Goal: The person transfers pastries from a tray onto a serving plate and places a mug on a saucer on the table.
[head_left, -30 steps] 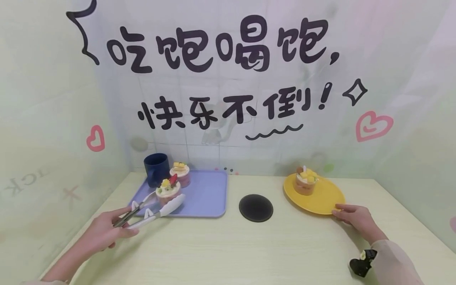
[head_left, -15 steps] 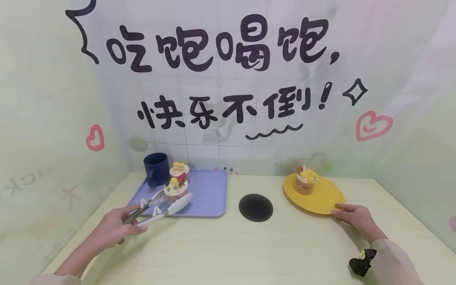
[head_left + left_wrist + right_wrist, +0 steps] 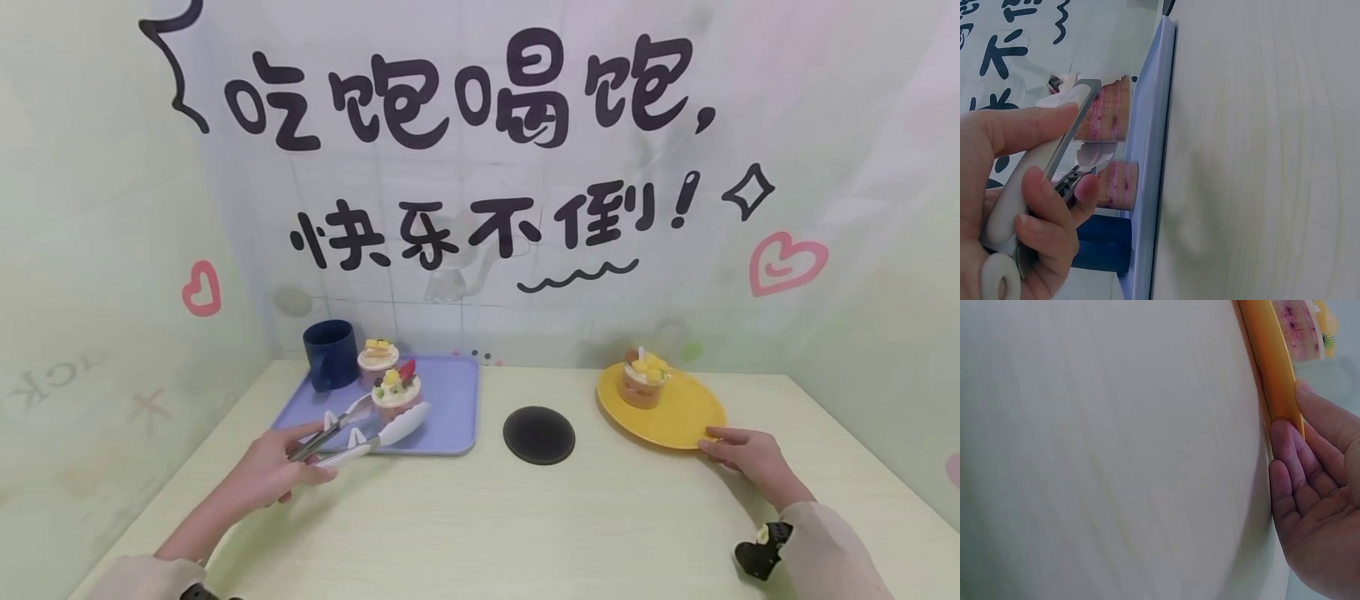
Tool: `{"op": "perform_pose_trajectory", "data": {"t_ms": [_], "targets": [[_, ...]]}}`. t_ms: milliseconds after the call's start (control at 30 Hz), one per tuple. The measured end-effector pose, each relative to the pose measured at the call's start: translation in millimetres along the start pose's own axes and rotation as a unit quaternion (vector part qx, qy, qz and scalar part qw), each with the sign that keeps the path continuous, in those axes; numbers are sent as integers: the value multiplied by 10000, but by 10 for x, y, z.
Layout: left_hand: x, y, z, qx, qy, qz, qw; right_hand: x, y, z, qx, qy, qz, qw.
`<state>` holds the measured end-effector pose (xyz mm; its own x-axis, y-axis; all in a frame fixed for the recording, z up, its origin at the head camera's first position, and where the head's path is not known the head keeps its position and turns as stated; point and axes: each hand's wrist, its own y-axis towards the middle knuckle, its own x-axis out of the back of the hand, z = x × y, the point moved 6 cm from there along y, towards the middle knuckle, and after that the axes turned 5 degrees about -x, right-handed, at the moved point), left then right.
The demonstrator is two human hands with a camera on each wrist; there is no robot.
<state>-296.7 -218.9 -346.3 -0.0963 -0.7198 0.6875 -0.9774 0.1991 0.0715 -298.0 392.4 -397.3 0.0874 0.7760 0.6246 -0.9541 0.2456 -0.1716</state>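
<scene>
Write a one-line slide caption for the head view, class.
Left hand grips tongs with a dessert cup between their tips; right hand pinches a yellow plate bearing another cup.

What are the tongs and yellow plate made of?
Tongs: arms look metal, from the grey sheen; white tips probably plastic or silicone, smooth and opaque. Yellow plate: likely plastic, from its even colour and satin rim; glazed ceramic possible.

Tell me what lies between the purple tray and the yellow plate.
A round black disc, on the tabletop; the head view shows it.
</scene>
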Motion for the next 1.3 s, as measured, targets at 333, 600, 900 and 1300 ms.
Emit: {"op": "perform_pose_trajectory", "data": {"t_ms": [333, 600, 900, 1300], "targets": [[-142, 75, -71, -93, -160, -83, 9998, 2, -13, -5, -52, 47, 15, 10000], [-232, 106, -117, -124, -171, -98, 9997, -12, -7, -4, 31, 118, 42, 9999], [-323, 172, -173, 8, -114, 4, 9999, -10, -15, 9, 71, 183, 50, 9998], [-442, 247, -278, -192, -124, 70, 9997, -9, -29, 11, 68, 225, 53, 9997]]}}
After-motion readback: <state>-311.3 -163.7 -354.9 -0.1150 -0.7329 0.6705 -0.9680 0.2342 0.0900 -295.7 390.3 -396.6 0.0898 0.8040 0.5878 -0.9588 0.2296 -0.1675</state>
